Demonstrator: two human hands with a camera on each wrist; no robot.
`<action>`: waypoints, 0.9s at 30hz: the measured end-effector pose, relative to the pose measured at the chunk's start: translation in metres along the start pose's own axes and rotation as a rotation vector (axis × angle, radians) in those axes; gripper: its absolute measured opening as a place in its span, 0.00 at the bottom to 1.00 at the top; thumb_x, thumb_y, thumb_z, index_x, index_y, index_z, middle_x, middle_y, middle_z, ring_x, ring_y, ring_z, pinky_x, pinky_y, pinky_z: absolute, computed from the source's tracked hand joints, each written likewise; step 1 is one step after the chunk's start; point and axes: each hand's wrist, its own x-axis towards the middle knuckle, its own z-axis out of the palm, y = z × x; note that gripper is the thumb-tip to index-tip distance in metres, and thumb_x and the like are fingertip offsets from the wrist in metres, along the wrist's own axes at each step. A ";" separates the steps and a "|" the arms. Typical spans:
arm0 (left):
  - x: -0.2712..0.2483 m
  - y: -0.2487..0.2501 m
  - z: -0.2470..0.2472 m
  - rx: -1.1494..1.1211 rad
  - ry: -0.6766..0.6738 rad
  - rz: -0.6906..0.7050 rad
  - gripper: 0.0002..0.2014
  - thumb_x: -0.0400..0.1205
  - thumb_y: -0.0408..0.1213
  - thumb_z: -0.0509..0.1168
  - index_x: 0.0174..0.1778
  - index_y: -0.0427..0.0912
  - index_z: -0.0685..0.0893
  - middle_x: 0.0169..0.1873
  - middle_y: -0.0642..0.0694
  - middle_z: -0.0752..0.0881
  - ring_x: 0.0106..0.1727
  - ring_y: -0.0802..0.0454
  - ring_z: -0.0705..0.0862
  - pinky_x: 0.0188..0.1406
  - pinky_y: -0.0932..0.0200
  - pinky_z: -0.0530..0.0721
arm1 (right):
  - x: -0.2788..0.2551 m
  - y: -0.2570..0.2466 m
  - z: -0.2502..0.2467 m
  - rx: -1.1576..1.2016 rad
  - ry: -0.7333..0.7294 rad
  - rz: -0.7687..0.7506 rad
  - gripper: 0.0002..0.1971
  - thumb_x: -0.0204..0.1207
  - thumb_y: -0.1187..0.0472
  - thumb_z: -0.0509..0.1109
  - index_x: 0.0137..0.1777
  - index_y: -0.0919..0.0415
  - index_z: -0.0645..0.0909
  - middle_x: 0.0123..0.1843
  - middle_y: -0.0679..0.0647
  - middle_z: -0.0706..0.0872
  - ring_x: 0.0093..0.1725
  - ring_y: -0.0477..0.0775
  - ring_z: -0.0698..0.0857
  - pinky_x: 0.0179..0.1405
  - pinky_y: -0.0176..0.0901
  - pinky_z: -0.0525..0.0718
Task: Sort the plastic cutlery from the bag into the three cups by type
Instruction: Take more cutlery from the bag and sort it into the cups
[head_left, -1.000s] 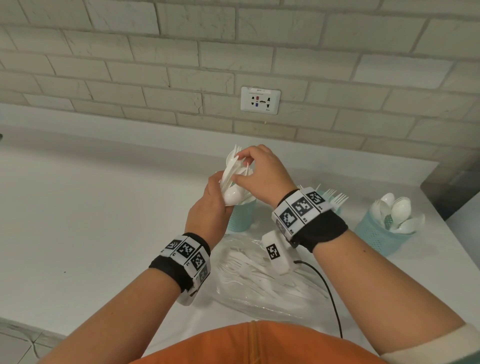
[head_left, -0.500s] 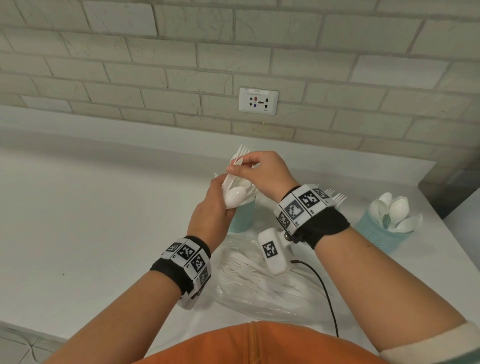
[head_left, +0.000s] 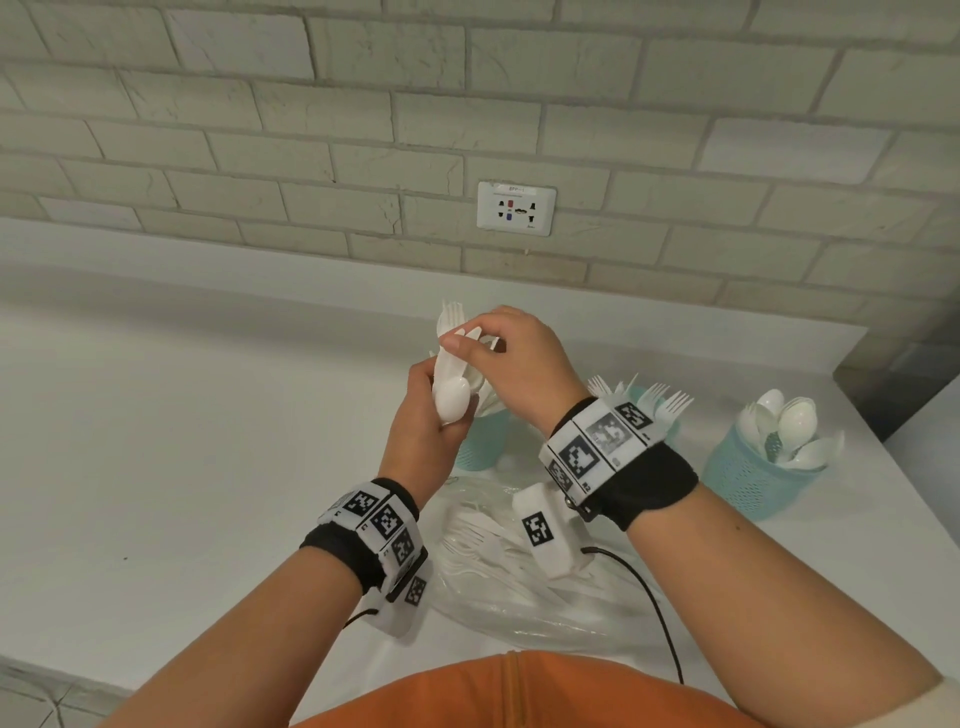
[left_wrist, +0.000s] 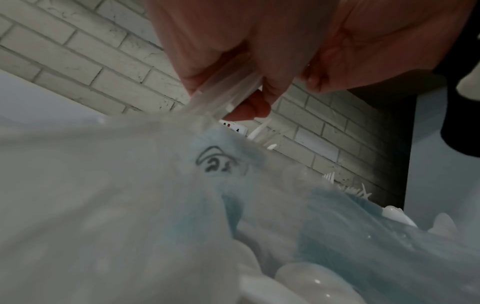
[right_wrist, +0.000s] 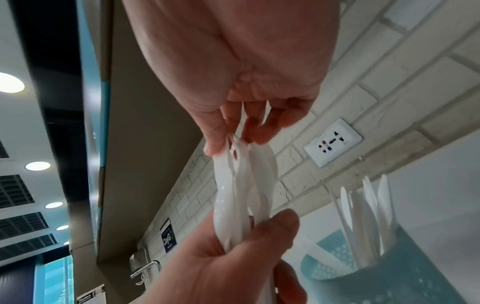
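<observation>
Midway: teal mesh cups (head_left: 763, 473) hold sorted pieces, clear plastic bag (head_left: 524, 597) remains stocked, left hand (head_left: 423, 431) gripping white plastic cutlery bunch (head_left: 452, 384), right hand (head_left: 514, 364) pinching one.

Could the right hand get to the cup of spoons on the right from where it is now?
Probably yes. The spoon cup stands alone on the counter with nothing over it, but the right hand is pinching a piece in the cutlery bunch held by the left hand.

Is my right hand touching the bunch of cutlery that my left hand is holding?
Touching. The right wrist view shows the right hand's fingertips pinching the bunch at its top.
</observation>
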 end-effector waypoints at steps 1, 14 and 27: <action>0.000 0.000 0.000 -0.021 0.000 0.009 0.18 0.80 0.39 0.68 0.60 0.53 0.67 0.43 0.55 0.81 0.38 0.53 0.83 0.35 0.60 0.81 | 0.001 0.000 -0.001 -0.056 0.029 -0.021 0.13 0.76 0.47 0.70 0.52 0.53 0.89 0.51 0.44 0.82 0.52 0.46 0.76 0.58 0.44 0.71; 0.005 -0.011 -0.005 -0.057 -0.052 0.019 0.17 0.83 0.36 0.64 0.66 0.47 0.68 0.48 0.61 0.78 0.46 0.66 0.79 0.40 0.79 0.76 | 0.011 -0.051 -0.068 0.247 0.313 -0.194 0.05 0.83 0.58 0.62 0.49 0.55 0.78 0.37 0.49 0.82 0.28 0.40 0.80 0.29 0.32 0.80; 0.010 -0.009 -0.007 -0.089 -0.004 -0.013 0.18 0.84 0.40 0.62 0.67 0.43 0.68 0.43 0.53 0.78 0.35 0.58 0.76 0.32 0.64 0.75 | 0.023 0.034 0.000 -0.001 0.060 0.102 0.14 0.85 0.62 0.54 0.61 0.62 0.80 0.56 0.62 0.83 0.55 0.62 0.85 0.57 0.51 0.84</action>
